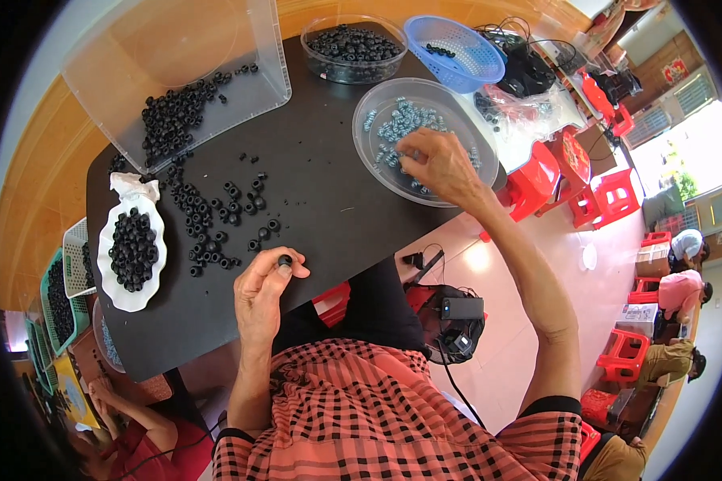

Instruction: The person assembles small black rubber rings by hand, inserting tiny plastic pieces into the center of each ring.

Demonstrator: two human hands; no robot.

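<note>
My left hand point(258, 295) is raised over the near edge of the dark table, pinching a small black hollow piece point(285, 260) between thumb and fingertips. My right hand point(445, 167) reaches into a shallow clear round bowl point(363, 156). Its fingers are pinched together among small blue-grey pieces point(409, 119) that look like coil springs. Whether the right fingers hold one is hidden. More black hollow pieces point(200, 210) lie scattered on the table to the left.
A tipped clear bin point(249, 100) spills black pieces at the back left. On the left is a white scalloped dish point(107, 276) of black parts. A clear bowl point(309, 60) and blue basket point(465, 68) stand behind. A person point(160, 445) sits at lower left; red stools point(533, 180) stand right.
</note>
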